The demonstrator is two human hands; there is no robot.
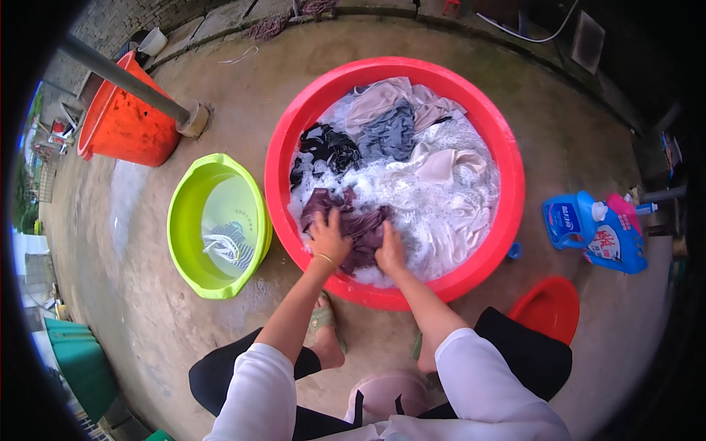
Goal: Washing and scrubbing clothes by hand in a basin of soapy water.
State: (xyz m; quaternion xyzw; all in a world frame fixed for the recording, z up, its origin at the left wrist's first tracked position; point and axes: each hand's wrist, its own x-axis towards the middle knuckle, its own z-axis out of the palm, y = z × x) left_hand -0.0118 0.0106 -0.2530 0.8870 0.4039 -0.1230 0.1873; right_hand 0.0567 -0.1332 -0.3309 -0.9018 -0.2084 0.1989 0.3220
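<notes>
A large red plastic tub (510, 182) holds soapy water and several wet garments. Near its front rim lies a maroon garment (361, 231), bunched up among the suds. My left hand (330, 240) rests on the left part of this cloth, fingers spread. At the cloth's right edge is my right hand (390, 251), its fingers pointing up and partly hidden; whether it grips is unclear. Behind them float a black garment (331, 149), a grey-blue cloth (389, 132) and pale pink clothing (378, 102). A whitish garment (449, 165) spreads over the right side.
To the left stands a green basin (179, 237) with water and a striped cloth. Beyond it are an orange bucket (132, 127) and a metal pole (127, 77). Detergent bottles (568, 220), a small blue cap (514, 251) and a red basin (557, 308) are at the right.
</notes>
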